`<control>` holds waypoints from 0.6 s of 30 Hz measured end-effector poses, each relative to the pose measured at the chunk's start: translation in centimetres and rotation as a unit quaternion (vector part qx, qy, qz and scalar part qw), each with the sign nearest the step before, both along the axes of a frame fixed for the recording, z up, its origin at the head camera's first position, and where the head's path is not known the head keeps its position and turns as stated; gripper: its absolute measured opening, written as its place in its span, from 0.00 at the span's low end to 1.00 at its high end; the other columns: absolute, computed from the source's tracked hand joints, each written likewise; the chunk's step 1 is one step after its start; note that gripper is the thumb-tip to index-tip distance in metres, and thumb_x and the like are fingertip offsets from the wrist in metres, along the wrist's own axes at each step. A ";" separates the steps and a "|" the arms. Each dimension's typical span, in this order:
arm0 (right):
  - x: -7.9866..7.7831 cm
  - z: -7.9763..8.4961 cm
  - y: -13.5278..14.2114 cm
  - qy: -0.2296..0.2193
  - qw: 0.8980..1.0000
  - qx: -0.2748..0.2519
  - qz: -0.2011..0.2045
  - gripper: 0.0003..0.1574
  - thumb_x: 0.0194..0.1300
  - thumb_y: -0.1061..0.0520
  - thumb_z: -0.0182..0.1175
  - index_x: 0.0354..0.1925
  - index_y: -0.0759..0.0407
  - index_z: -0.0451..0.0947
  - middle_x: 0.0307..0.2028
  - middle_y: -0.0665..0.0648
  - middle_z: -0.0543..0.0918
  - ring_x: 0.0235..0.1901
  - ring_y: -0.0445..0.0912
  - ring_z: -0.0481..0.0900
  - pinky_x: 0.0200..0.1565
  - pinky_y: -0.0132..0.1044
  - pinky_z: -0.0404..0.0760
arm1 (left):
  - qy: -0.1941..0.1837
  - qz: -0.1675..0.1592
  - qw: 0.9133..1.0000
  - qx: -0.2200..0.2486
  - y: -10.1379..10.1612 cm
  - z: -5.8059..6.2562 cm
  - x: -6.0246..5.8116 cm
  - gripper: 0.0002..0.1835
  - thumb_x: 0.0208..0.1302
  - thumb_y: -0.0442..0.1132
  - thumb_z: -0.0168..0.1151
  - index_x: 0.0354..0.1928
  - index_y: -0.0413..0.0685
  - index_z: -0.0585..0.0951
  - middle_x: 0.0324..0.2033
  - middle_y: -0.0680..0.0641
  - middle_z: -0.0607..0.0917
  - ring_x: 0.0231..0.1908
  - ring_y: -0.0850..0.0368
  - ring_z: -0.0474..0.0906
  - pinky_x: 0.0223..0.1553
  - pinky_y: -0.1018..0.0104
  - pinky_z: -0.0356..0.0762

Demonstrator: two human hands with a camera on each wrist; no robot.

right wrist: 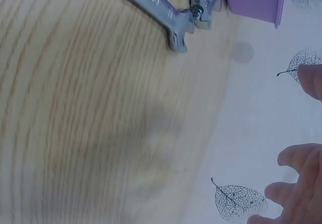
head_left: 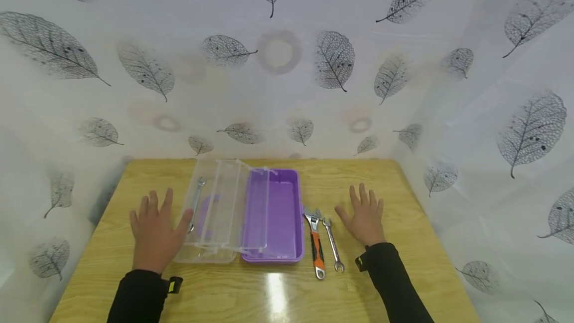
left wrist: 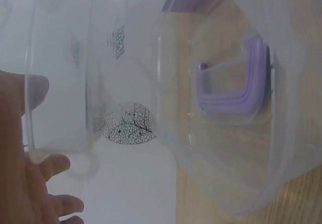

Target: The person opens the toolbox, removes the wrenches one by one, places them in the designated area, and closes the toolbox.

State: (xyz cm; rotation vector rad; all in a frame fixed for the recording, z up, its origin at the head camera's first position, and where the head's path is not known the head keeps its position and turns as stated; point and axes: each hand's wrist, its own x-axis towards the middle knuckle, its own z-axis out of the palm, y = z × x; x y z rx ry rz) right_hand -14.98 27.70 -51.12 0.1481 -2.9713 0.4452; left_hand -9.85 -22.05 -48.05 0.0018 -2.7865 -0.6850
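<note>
A purple toolbox (head_left: 287,213) stands open, its clear lid (head_left: 215,255) folded out to the left with a clear tray (head_left: 233,203) raised between. A purple handle (left wrist: 239,103) shows on the lid in the left wrist view. My left hand (head_left: 154,236) is spread at the lid's left edge, its thumb overlapping the lid. A slim silver wrench (head_left: 196,206) lies at that side, seen against the clear plastic. Right of the box lie an adjustable wrench (head_left: 316,248) with an orange and black handle and a silver open-ended wrench (head_left: 333,244). Beside them my right hand (head_left: 366,221) is spread, holding nothing.
All of it sits on a wood-grain table (head_left: 358,293). A pale sheet with leaf prints (head_left: 287,93) hangs behind the table and along both sides. Black sleeves (head_left: 394,278) cover both arms, with a band at each wrist.
</note>
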 end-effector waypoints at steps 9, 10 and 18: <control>0.2 -0.8 0.0 -0.029 0.999 -0.022 -0.007 0.53 0.64 0.27 0.43 0.73 0.57 0.46 0.73 0.70 0.46 0.68 0.72 0.42 0.63 0.75 0.37 | 0.000 0.015 1.000 0.015 1.1 0.5 0.4 0.42 0.67 0.61 0.47 0.73 0.45 0.48 0.69 0.23 0.50 0.69 0.27 0.38 0.65 0.29 0.33; 0.2 -0.9 0.0 -0.032 0.999 -0.027 -0.008 0.52 0.65 0.28 0.43 0.73 0.57 0.46 0.73 0.70 0.46 0.68 0.72 0.42 0.64 0.74 0.37 | 0.004 0.024 1.000 0.018 1.3 0.7 0.3 0.41 0.66 0.60 0.49 0.73 0.44 0.51 0.67 0.23 0.54 0.67 0.26 0.43 0.65 0.29 0.38; 0.9 -1.0 -0.5 -0.063 0.995 -0.078 -0.006 0.49 0.67 0.36 0.48 0.73 0.60 0.45 0.73 0.71 0.44 0.68 0.70 0.47 0.67 0.67 0.45 | 0.039 0.065 0.996 -0.037 4.0 2.6 0.1 0.16 0.58 0.45 0.62 0.41 0.39 0.84 0.26 0.37 0.83 0.28 0.40 0.73 0.32 0.43 0.72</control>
